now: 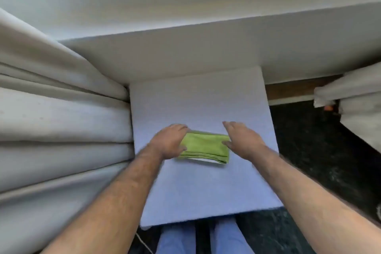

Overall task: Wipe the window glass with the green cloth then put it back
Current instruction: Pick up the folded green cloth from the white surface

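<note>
Two hands (171,140) (244,140) flank unlabelled green cloth (205,147).

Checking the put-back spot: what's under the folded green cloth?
The folded green cloth lies on a flat pale blue-white tabletop. A white sliver shows beneath its near edge; what it is cannot be told. The left hand covers the cloth's left end, the right hand its right edge.

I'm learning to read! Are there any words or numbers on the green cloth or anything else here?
None: no words, numbers or labels show anywhere.
green cloth: plain, no print visible.
white table: blank.
white curtains: blank.
The whole picture is a bit blurred, so tiny print could be missed.
</note>
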The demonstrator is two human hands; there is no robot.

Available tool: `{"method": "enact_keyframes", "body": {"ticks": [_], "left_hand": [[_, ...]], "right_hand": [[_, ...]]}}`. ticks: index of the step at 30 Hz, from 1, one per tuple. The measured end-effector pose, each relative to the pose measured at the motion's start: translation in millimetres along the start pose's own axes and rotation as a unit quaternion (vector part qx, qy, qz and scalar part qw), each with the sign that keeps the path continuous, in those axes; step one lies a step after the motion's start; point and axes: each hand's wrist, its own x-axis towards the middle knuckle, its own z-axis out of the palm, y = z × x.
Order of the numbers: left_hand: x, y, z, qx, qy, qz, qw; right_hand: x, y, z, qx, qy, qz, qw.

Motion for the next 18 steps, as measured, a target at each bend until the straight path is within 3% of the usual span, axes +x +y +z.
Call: {"method": "enact_keyframes", "body": {"ticks": [5,13,18], "left_hand": [[33,-14,58,0.045,-0.046,-0.048,0.997],[65,-12,82,0.115,0.039,-0.096,0.988],[73,-7,74,0.050,0.033,-0.118,0.991]], "right_hand": [[36,8,51,-0.033,-0.027,0.025,0.999],[66,8,89,-0.127,0.059,0.036,0.990],[68,4,92,-0.106,0.078,0.051,0.990]]}}
